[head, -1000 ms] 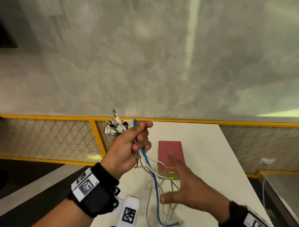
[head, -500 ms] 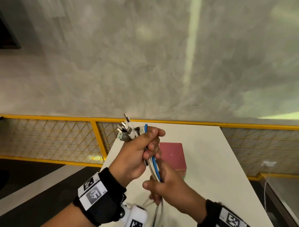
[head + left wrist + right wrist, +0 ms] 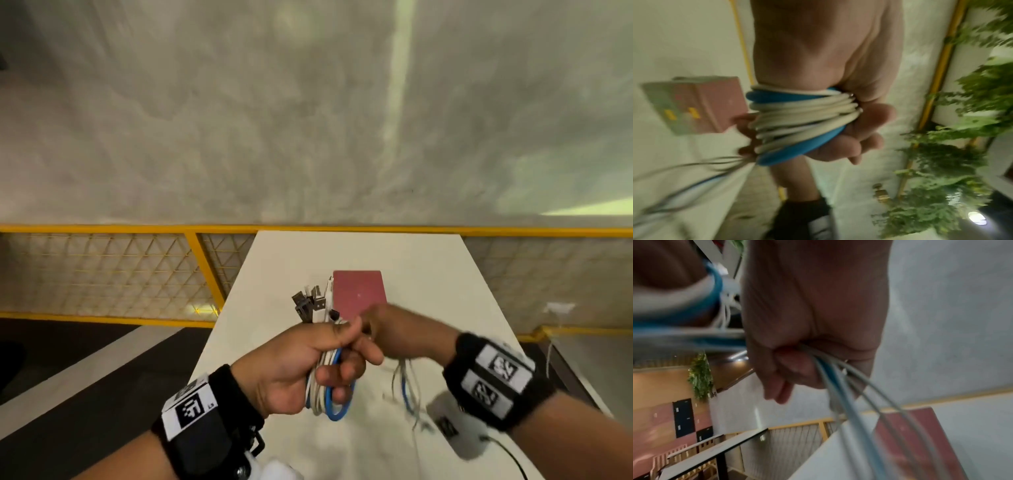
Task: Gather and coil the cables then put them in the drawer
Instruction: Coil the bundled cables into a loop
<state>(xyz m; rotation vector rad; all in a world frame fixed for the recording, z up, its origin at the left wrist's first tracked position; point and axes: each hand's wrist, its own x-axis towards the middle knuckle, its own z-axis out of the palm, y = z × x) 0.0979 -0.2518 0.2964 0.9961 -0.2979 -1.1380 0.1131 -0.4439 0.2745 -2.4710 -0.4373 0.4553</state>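
Observation:
My left hand [image 3: 308, 363] grips a bundle of white cables and one blue cable [image 3: 330, 397], looped around its fingers; their metal plugs [image 3: 313, 301] stick up above the fist. In the left wrist view the cable loops [image 3: 801, 120] wrap across the curled fingers. My right hand [image 3: 394, 332], just right of the left, holds the loose strands [image 3: 840, 374], which trail down to the white table [image 3: 428, 274]. A small red box with yellow-handled drawers [image 3: 694, 104] stands behind both hands.
A yellow mesh railing [image 3: 113, 274] runs behind and to the left of the table. A grey wall [image 3: 308, 120] fills the background. A white device with a black cord [image 3: 455, 428] hangs under my right wrist. Green plants [image 3: 962, 113] show in the left wrist view.
My right hand went from open to gripping the loose strands below the left fist, then carried them up and right beside the left hand. Both hands have dropped lower.

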